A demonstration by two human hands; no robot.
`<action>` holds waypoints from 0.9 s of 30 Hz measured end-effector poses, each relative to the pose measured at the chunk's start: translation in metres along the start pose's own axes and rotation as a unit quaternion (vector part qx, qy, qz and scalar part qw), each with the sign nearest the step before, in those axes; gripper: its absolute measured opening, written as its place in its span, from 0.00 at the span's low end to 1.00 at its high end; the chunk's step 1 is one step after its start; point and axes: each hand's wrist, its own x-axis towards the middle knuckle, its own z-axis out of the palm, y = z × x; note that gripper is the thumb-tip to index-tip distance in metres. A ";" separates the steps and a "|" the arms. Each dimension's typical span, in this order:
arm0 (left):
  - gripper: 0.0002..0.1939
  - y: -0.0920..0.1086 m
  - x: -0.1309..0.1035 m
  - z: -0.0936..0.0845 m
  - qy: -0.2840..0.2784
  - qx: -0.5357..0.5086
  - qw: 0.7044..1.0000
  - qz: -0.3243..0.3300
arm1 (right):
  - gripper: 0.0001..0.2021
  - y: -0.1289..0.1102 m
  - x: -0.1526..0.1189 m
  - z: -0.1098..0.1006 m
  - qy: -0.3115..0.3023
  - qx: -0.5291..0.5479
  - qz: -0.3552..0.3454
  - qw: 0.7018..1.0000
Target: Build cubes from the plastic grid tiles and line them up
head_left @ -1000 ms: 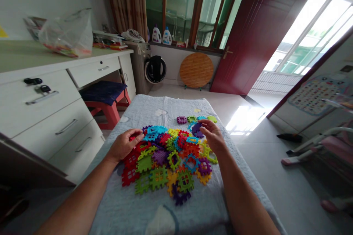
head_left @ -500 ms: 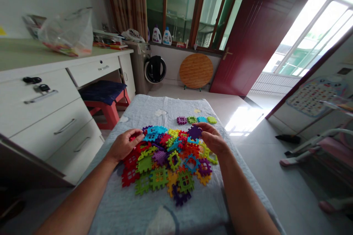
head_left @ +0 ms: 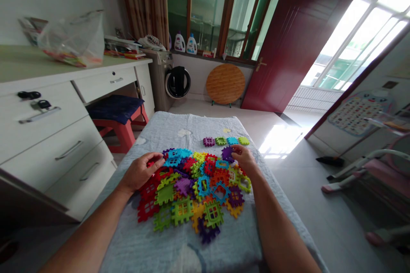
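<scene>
Shifted slightly right, the dark purple piece looks solid, tooth-edged.

Right hand is gripping a dark-purple notched plastic tile; left hand is curling beside multicoloured notched plastic pieces.

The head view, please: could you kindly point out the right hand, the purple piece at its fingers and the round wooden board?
Right hand (head_left: pixel 245 158), head view: back of the hand.
Purple piece (head_left: pixel 227 154), head view: its middle.
Round wooden board (head_left: pixel 225 84), head view: its middle.
</scene>
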 end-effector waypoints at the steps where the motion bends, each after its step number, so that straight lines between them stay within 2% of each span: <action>1: 0.24 -0.001 0.000 0.000 0.002 -0.001 1.000 -0.001 | 0.18 0.000 -0.001 0.001 0.000 -0.037 -0.003 0.999; 5: 0.25 -0.003 0.001 0.001 -0.001 -0.003 1.000 0.001 | 0.16 -0.009 -0.006 -0.001 0.004 -0.190 0.000 0.982; 12: 0.24 -0.001 0.000 0.000 0.000 0.001 1.000 0.004 | 0.19 -0.014 -0.010 -0.014 -0.005 -0.386 0.004 0.923; 15: 0.24 -0.001 0.000 0.000 0.002 0.003 1.000 0.002 | 0.23 -0.015 -0.007 -0.016 -0.051 -0.414 -0.034 0.908; 18: 0.24 0.000 0.000 0.000 0.001 -0.001 1.000 -0.001 | 0.28 -0.021 -0.001 -0.015 -0.142 -0.435 -0.052 0.888; 20: 0.25 -0.001 0.000 0.000 -0.002 -0.010 1.000 -0.005 | 0.28 -0.026 0.005 -0.014 -0.188 -0.445 -0.046 0.874; 23: 0.25 -0.003 0.000 0.000 -0.004 -0.015 1.000 -0.004 | 0.24 -0.031 0.014 -0.015 -0.214 -0.445 -0.059 0.867; 27: 0.24 -0.003 0.001 0.000 0.002 -0.006 1.000 0.006 | 0.24 -0.036 0.019 -0.016 -0.236 -0.442 -0.097 0.860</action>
